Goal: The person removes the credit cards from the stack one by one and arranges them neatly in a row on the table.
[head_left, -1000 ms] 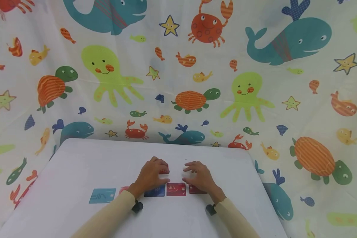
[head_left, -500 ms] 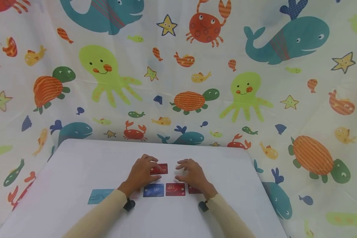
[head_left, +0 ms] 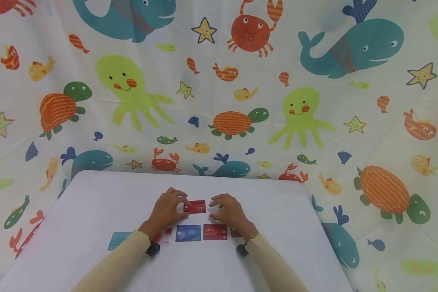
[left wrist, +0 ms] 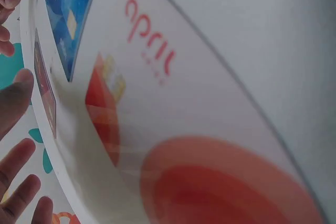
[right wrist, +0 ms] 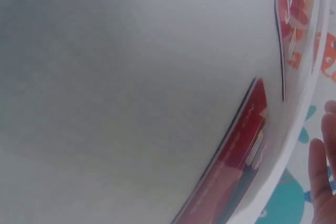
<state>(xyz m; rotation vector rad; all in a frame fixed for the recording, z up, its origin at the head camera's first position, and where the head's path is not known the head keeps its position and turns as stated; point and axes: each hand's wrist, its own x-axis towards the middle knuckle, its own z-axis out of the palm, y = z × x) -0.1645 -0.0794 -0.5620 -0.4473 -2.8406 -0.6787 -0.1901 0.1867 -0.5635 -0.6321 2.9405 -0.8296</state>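
A red VIP card (head_left: pixel 198 207) lies on the white table between my two hands. My left hand (head_left: pixel 165 210) is at its left end, thumb and fingers spread in a loose curve, fingertips overlapping its edge in the head view. To the right of the card, my right hand (head_left: pixel 229 211) hovers with loosely bent fingers and holds nothing. Nearer to me runs a row of cards: a blue VIP card (head_left: pixel 188 233), a red VIP card (head_left: pixel 215 232) and a dark red card (head_left: pixel 235 232), partly hidden by the right hand. The white-and-red "april" card (left wrist: pixel 152 40) lies under the left wrist.
A teal card (head_left: pixel 118 240) lies at the row's left end, partly covered by the left sleeve. The white table (head_left: pixel 277 211) ends at a curtain (head_left: pixel 204 134) printed with sea animals. Small black wrist cameras (head_left: pixel 153 249) sit below both wrists.
Both hands have shifted left. The left hand has drawn back from over the far red card, which now shows almost whole. More of the blue and "april" cards is uncovered; the cards stay in place.
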